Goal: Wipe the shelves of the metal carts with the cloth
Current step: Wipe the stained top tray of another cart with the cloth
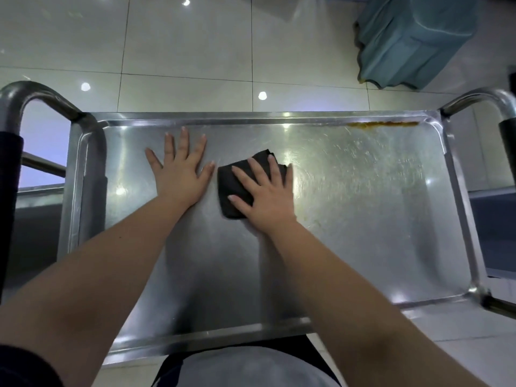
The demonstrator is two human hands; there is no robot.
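Your right hand (264, 191) presses the folded black cloth (237, 188) flat-fingered on the steel cart's top shelf (363, 205); your left hand (181, 170) braces, fingers spread. Press evenly and sweep toward the orange streak (384, 124) at the far rim.

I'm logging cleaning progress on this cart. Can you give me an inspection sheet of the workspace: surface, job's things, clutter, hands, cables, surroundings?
Surface: top shelf of the metal cart, shiny and scuffed; orange-brown stain along the far rim, towards the right.
Job's things: black cloth, folded, lying flat near the middle of the shelf.
Clutter: nothing seen.
Hands: left hand flat on bare metal, fingers spread; right hand flat on the cloth, pressing it down.
Cables: nothing seen.
Surroundings: pale tiled floor; teal fabric-covered object on the floor beyond the far right corner; cart handle at the left end, another at the right.
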